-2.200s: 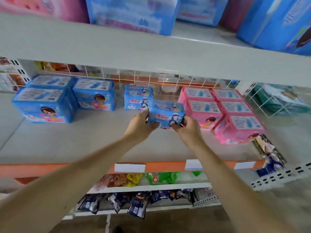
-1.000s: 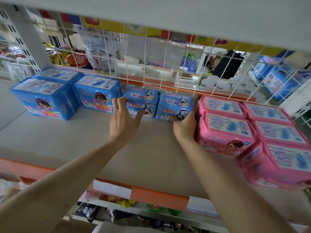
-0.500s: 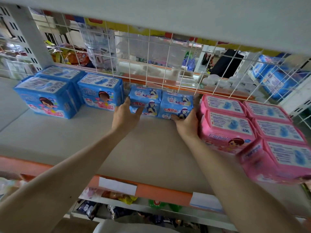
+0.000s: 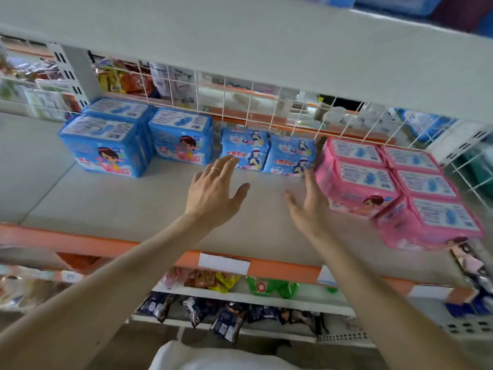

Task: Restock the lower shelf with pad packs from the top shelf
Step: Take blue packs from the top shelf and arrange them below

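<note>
Head view shows our left hand (image 4: 213,193) and right hand (image 4: 306,201) spread and empty; two small blue plastic pad packs (image 4: 290,156) stand just beyond them on the grey lower shelf (image 4: 120,206). We judge plenty of restocking remains.

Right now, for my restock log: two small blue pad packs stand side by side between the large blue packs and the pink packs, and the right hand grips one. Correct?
Not quite: the head view shows the right hand open, fingers straight, gripping nothing. The small blue pad packs do stand side by side between the large blue packs and the pink packs.
</note>
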